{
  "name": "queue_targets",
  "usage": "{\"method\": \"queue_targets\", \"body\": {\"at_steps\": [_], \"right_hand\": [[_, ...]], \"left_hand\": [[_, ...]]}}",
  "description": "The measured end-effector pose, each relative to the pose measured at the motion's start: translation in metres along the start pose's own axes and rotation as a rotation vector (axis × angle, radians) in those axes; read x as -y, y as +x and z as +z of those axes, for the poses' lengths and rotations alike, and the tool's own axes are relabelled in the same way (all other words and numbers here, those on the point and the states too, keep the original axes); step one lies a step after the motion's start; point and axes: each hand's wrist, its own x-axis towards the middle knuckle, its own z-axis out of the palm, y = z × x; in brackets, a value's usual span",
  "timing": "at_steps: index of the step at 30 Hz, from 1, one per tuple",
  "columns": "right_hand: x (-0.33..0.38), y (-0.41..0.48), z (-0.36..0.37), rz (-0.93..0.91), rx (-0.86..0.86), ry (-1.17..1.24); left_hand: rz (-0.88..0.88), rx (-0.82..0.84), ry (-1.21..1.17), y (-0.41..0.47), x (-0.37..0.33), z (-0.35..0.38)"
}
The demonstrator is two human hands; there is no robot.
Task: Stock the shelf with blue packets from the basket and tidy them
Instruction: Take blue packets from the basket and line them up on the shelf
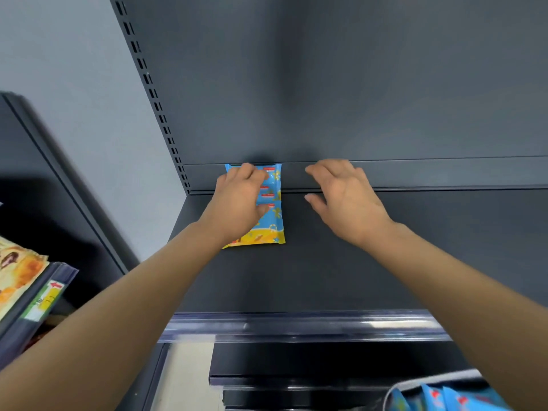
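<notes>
Mid-frame, the left hand (237,200) lies flat on a blue packet (271,221) at the back of the dark shelf (326,262). The right hand (344,197) is just beside it, open, holding nothing. In the lower right, other packets (430,396) sit in the basket (394,391).

The dark grey metal shelf (355,268) runs flat from a clear plastic price rail (296,324) along its front edge to a low raised ledge (430,175) at the foot of the back panel. One blue packet (272,209) (yellow along its near end) lies on the shelf toward the back left, lengthwise front to back, its far end up against that ledge.
</notes>
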Motion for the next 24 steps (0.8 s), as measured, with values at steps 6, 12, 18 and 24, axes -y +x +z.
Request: {"method": "queue_targets", "body": {"at_steps": [6,12,18,24], "right_hand": [[-0.001,-0.043,-0.064,-0.078,-0.252,-0.100],[-0.018,-0.114,-0.132,-0.066,-0.435,-0.089],[-0.056,-0.224,-0.217,-0.075,-0.563,-0.123],[-0.078,-0.276,-0.233,-0.078,-0.513,-0.145]], "left_hand": [[0.206,-0.256,-0.041,-0.028,-0.083,-0.053],[0.268,-0.436,-0.022,-0.082,-0.180,-0.099],[0.317,-0.551,0.056,-0.147,-0.305,-0.127],[0.288,-0.519,-0.003,-0.185,-0.352,-0.111]]}}
